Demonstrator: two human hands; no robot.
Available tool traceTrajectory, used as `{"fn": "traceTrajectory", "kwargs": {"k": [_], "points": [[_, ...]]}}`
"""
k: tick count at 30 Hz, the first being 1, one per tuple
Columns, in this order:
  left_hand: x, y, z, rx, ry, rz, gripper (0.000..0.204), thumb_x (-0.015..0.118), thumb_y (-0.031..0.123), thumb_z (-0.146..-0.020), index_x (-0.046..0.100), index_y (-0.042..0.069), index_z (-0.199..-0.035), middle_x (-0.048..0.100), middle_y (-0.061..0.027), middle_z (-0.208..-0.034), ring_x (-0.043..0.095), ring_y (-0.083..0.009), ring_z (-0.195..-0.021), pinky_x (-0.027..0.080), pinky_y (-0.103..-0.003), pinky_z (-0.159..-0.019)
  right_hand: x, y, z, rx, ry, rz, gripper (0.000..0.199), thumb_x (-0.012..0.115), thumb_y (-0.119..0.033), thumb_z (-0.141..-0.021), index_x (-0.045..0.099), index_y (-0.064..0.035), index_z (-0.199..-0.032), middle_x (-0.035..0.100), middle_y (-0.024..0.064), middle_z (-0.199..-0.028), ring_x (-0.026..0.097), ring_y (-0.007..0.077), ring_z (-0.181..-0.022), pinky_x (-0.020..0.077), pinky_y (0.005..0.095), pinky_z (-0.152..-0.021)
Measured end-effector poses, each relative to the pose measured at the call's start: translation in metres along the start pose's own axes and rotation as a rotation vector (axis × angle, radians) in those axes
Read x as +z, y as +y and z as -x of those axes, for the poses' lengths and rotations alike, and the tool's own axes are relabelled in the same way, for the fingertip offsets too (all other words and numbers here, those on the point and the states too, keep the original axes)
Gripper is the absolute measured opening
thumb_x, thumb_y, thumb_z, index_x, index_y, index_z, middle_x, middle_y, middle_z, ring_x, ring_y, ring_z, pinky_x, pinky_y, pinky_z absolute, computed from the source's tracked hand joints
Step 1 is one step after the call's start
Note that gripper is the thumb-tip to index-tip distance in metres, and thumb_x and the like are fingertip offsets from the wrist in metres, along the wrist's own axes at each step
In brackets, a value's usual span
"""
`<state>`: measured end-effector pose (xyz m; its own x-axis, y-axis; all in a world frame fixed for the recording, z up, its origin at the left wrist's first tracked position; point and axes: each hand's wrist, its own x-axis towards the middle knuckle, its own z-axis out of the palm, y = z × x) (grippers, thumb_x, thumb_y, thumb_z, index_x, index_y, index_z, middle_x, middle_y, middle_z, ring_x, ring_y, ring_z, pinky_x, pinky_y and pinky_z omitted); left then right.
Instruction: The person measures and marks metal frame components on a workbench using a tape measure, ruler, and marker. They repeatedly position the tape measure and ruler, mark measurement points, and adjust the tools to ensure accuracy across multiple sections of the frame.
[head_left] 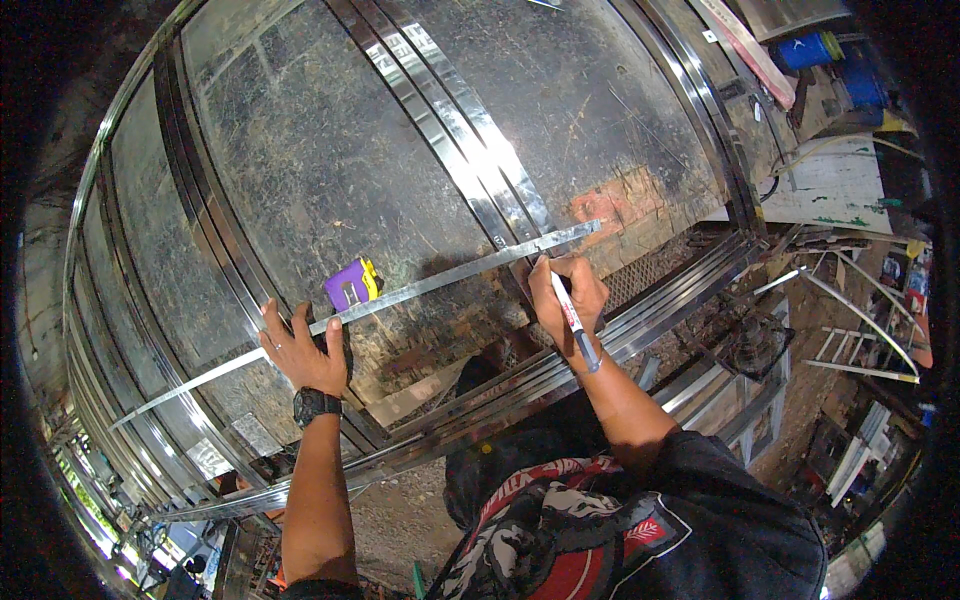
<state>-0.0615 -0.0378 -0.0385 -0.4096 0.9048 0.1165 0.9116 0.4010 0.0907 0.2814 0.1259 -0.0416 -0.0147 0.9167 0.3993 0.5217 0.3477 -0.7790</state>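
The left hand [303, 352], fingers spread and flat, presses a long metal straightedge [400, 292] against the scratched sheet-metal panel [300, 150], with a purple and yellow tape measure [352, 284] lying just beyond its fingertips, touching the straightedge's upper side. The straightedge runs obliquely across the panel from its lower left edge up toward the right edge, crossing a polished steel strip [450, 130]. The right hand [567, 296], fingers closed around a white marker [574, 322], holds the marker's tip against the straightedge's lower side near its right end, well apart from the left hand.
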Motion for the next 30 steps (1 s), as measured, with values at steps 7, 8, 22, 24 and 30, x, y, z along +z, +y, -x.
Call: {"fn": "traceTrajectory", "kwargs": {"k": [7,8,22,24,30], "points": [[-0.0003,0.0000,-0.0006,0.001,0.001,-0.001,0.055,0.063,0.053,-0.104,0.067,0.009,-0.136,0.039,-0.0244,-0.168,0.031,-0.0449,-0.160,0.019,-0.068,-0.128,-0.0002,-0.0019,-0.0011,0.010,-0.009,-0.010,0.024,0.082,0.000,-0.090,0.060,-0.0068,-0.085,0.062,0.0115,-0.069,0.064,0.0257,-0.056,0.0493,0.0363,-0.054],[-0.0005,0.0004,-0.0008,0.000,0.000,-0.002,0.055,0.063,0.053,-0.104,0.067,0.009,-0.136,0.039,-0.0244,-0.168,0.031,-0.0450,-0.160,0.019,-0.068,-0.128,-0.0001,-0.0011,-0.0007,0.008,-0.007,-0.009,0.023,0.082,0.000,-0.090,0.060,-0.0066,-0.085,0.062,0.0113,-0.069,0.063,0.0248,-0.056,0.0492,0.0359,-0.053],[0.0001,-0.0007,-0.0001,0.004,-0.002,-0.005,0.053,0.063,0.052,-0.104,0.067,0.009,-0.137,0.038,-0.0245,-0.169,0.030,-0.0446,-0.160,0.018,-0.068,-0.128,-0.0006,-0.0013,0.0007,0.039,0.017,-0.066,0.021,0.080,0.002,-0.092,0.061,-0.0041,-0.086,0.062,0.0084,-0.066,0.059,0.0150,-0.055,0.0467,0.0313,-0.051],[0.0003,-0.0010,0.0004,0.004,-0.003,-0.008,0.053,0.063,0.052,-0.104,0.067,0.009,-0.136,0.037,-0.0244,-0.169,0.030,-0.0445,-0.160,0.018,-0.068,-0.128,-0.0005,-0.0011,0.0004,0.043,0.016,-0.071,0.021,0.080,0.002,-0.091,0.061,-0.0040,-0.085,0.062,0.0085,-0.066,0.060,0.0155,-0.054,0.0467,0.0315,-0.052],[-0.0008,0.0001,-0.0002,0.004,-0.005,-0.010,0.053,0.062,0.052,-0.105,0.067,0.010,-0.136,0.037,-0.0242,-0.169,0.030,-0.0445,-0.161,0.018,-0.068,-0.128,-0.0013,-0.0035,-0.0015,0.043,0.015,-0.061,0.022,0.080,0.002,-0.091,0.061,-0.0044,-0.085,0.062,0.0093,-0.066,0.060,0.0177,-0.054,0.0479,0.0327,-0.053]]}}
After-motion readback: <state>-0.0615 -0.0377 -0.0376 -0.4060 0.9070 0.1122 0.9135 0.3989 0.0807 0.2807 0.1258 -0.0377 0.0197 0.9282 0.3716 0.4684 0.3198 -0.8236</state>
